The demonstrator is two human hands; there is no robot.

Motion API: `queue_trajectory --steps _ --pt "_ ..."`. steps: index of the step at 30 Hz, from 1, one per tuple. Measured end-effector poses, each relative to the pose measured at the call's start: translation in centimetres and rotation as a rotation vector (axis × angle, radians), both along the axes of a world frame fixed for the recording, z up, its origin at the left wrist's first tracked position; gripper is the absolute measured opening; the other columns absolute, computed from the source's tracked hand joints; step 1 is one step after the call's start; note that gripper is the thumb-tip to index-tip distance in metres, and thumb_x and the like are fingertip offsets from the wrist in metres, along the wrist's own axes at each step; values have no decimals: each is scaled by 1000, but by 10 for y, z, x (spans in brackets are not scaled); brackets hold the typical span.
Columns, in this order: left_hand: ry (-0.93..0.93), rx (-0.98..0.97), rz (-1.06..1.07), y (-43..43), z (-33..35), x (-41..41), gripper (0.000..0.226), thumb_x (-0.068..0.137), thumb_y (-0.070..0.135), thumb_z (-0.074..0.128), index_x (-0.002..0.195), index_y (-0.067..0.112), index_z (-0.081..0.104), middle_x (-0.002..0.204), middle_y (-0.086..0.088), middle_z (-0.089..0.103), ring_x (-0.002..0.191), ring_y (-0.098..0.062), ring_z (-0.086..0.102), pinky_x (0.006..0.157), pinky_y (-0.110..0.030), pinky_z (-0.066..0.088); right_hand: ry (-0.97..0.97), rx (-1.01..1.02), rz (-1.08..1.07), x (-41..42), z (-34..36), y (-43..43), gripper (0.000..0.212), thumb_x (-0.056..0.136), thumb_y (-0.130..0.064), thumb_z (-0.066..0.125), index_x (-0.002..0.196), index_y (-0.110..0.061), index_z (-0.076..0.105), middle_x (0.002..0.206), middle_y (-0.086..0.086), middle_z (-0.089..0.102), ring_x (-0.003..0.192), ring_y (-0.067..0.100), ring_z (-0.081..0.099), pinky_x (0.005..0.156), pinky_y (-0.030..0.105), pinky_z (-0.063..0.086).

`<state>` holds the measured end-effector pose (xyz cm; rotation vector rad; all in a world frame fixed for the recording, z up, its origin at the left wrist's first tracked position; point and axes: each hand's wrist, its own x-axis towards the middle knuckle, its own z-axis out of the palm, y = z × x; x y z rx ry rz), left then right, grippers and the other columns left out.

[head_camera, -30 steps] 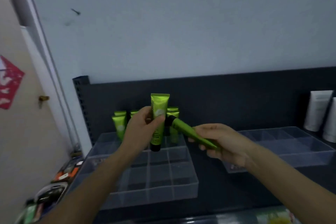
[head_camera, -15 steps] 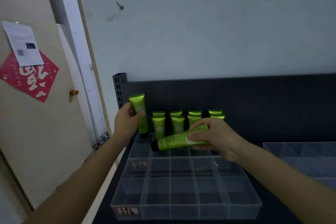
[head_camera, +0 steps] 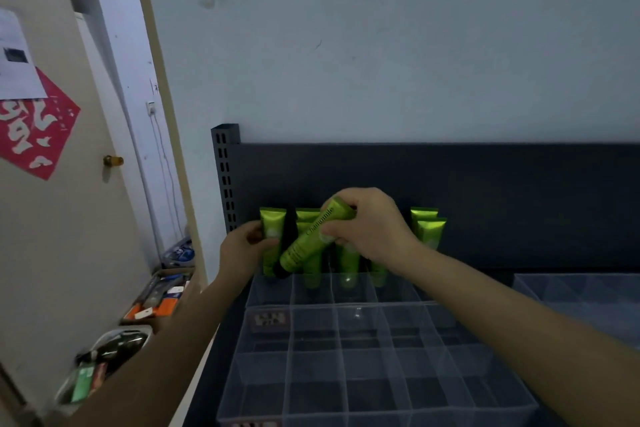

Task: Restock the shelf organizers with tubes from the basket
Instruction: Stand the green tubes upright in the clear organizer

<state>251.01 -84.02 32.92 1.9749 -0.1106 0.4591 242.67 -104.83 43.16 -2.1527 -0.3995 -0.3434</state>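
A clear divided organizer (head_camera: 363, 354) sits on the dark shelf. Several green tubes (head_camera: 427, 232) stand cap-down in its back rows. My left hand (head_camera: 242, 253) grips a green tube (head_camera: 272, 239) that stands upright in the back-left corner compartment. My right hand (head_camera: 370, 225) holds another green tube (head_camera: 308, 243) tilted, black cap down and to the left, just above the back row. The basket is not in view.
A second clear organizer (head_camera: 581, 295) lies to the right on the shelf (head_camera: 207, 392). The dark back panel (head_camera: 485, 201) rises behind the tubes. Left of the shelf, low down, are boxes of mixed goods (head_camera: 159, 298) and a door (head_camera: 52, 184).
My left hand has lowered its tube into the back-left corner compartment. My right hand has swung its tube from lying level to a steep tilt over the back row. The camera moved closer.
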Motion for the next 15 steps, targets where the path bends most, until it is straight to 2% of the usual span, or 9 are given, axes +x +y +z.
queue_trajectory --steps 3,6,10,12,15 --pt "12 4 27 8 -3 2 27 78 21 75 103 12 67 88 -6 68 81 -22 62 72 -35 49 -178 -246 39 10 7 19 11 75 -15 73 81 -10 66 78 2 64 68 10 56 63 21 46" --pt "4 -48 75 19 -4 -3 27 86 33 66 105 14 64 91 -2 66 85 -18 61 77 -35 50 -291 -463 86 26 4 44 13 78 -21 69 79 -15 58 82 0 60 77 15 55 71 30 46" --pt "0 -77 95 32 -4 -12 17 94 34 53 96 19 62 85 1 63 79 -16 59 66 -27 45 -291 -662 63 45 -4 66 15 84 -22 64 93 -12 57 92 5 59 89 23 56 78 36 45" --pt "-5 -83 100 36 -4 -16 15 94 31 53 93 18 61 83 0 63 76 -14 57 62 -25 43 -251 -673 50 51 -10 72 15 84 -22 65 90 -11 55 86 2 57 88 24 56 73 33 37" --pt "-7 -94 119 38 -5 -20 11 93 25 55 95 16 62 88 -1 64 82 -16 59 69 -28 47 -202 -701 41 56 -18 79 20 82 -23 67 82 -13 49 79 -2 50 80 20 49 73 33 32"
